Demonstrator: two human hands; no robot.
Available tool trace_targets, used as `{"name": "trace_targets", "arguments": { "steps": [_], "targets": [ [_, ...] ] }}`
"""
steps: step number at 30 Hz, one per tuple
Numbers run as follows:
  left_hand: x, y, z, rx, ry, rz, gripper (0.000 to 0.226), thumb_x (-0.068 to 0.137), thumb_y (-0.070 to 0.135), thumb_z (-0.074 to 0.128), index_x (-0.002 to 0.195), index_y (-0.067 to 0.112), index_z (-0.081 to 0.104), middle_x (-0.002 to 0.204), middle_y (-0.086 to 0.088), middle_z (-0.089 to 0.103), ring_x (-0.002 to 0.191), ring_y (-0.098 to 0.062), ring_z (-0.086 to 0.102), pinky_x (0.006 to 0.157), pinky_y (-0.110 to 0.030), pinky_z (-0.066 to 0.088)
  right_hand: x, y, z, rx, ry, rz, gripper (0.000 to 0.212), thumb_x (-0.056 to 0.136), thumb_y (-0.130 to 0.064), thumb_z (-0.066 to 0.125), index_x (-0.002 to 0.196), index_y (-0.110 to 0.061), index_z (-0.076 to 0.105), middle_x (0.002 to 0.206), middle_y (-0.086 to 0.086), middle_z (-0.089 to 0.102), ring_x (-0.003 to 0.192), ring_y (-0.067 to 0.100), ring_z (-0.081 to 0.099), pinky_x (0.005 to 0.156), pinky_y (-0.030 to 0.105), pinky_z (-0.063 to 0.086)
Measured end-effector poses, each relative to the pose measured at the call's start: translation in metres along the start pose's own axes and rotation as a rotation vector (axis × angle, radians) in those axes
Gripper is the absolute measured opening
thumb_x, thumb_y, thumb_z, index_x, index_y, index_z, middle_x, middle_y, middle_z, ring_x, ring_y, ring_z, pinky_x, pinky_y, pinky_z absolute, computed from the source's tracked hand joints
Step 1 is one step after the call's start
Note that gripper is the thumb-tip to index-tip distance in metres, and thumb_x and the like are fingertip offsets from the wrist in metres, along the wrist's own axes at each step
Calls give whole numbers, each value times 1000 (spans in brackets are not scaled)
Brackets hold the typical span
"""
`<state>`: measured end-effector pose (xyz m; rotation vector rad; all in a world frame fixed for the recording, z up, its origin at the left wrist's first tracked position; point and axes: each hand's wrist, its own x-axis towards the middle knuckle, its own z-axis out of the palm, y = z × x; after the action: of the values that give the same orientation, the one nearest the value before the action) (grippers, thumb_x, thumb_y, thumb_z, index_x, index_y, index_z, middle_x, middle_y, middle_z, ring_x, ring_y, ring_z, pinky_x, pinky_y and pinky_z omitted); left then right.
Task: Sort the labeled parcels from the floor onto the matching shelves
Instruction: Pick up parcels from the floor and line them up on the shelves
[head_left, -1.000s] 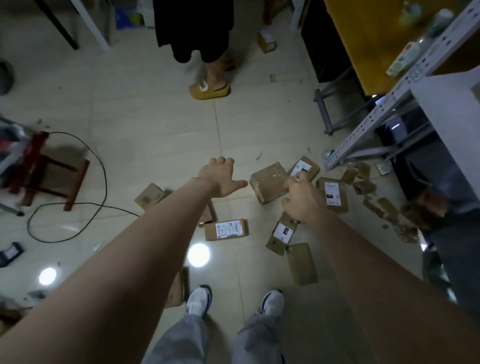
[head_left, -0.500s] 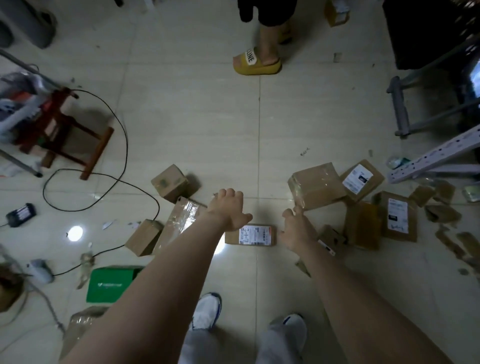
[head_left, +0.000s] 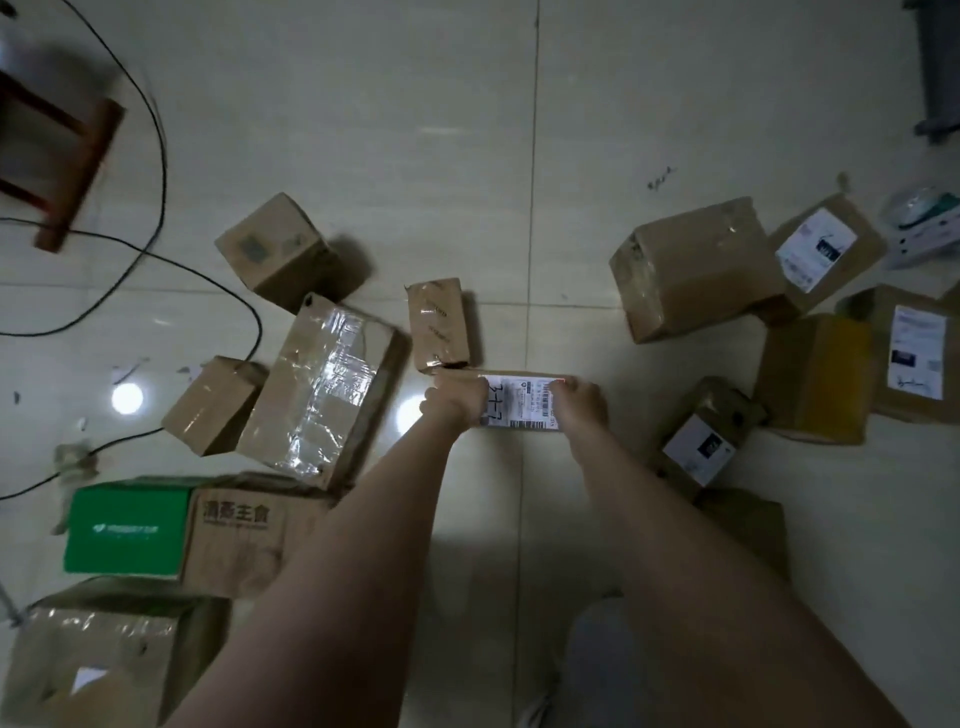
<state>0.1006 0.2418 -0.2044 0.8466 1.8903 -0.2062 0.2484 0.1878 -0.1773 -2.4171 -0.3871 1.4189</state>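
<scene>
Left hand (head_left: 456, 400) clasping labeled parcel (head_left: 521, 399) at left end | right hand (head_left: 582, 402) gripping right end, fingers curled | both forearms reaching down, extended | parcel lying on floor (head_left: 415, 130) beside taped packet (head_left: 439, 325)

View: single head-worn wide-angle camera; no second view, so no shared area.
Facing: steeply down onto the pale glossy tiled floor (head_left: 363, 130).
Nearness: close; both bare forearms run from 6 o'clock to frame centre.
Edges: dark red wooden stool (head_left: 62, 171) at 10 o'clock; brown cardboard boxes with white labels (head_left: 821, 249) at 2 o'clock.
Distortion: lines bow outward near borders.
</scene>
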Motion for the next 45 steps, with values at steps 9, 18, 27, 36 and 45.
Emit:
{"name": "trace_targets", "arguments": {
  "steps": [9,18,27,36,45],
  "targets": [
    [-15,-1,-10,-194,-63,-18,61,93,44,39,141,7,44,142,-17,42,130,-34,42,112,-46,34,23,26,2,146,-14,158,67,92,-61,35,120,-8,65,120,16,64,109,34,60,100,48,48],
    [-162,87,-75,-467,-18,297,61,72,58,45,110,12,59,102,-6,60,115,-33,56,103,-48,45,-82,-54,-120,295,277,-53,42,99,-47,42,98,-14,69,100,5,71,82,20,63,64,28,44],
    [-405,200,-176,-589,-116,527,44,73,60,52,89,21,43,95,-2,52,88,-22,53,83,-42,50,-316,-197,-314,881,453,-311,23,98,-33,52,83,-20,65,73,-5,70,71,13,70,63,27,54],
    [-621,193,-280,-642,-357,731,69,79,63,55,125,11,51,124,-14,62,101,-22,63,68,-27,49,-577,-240,-406,1269,515,-545,25,94,-18,59,115,-12,72,101,3,77,93,15,74,81,33,59],
    [-724,115,-335,-613,-485,747,59,75,56,71,112,16,49,121,-10,63,111,-23,63,96,-45,53,-739,-213,-387,1405,641,-610,28,97,-12,47,102,-24,72,100,-11,76,103,2,68,104,40,47]
  ]
}}
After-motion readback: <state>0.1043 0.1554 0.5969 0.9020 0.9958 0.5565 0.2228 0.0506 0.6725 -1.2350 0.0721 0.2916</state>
